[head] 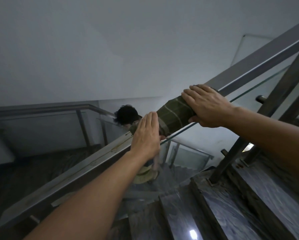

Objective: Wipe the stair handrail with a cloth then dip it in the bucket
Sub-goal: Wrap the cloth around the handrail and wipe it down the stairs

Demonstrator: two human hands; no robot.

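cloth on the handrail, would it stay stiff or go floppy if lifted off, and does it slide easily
The cloth is probably floppy: it drapes around the handrail, following its shape. It likely slides readily, since the rail looks like smooth metal. Both the left hand and right hand press on it, suggesting it needs holding in place.

Both arms outstretched, left hand flat with fingers straight, right hand curled, clamped down

A dark-haired person stands below, just beyond the fingers; a glass panel hangs under them, marble steps lower right.
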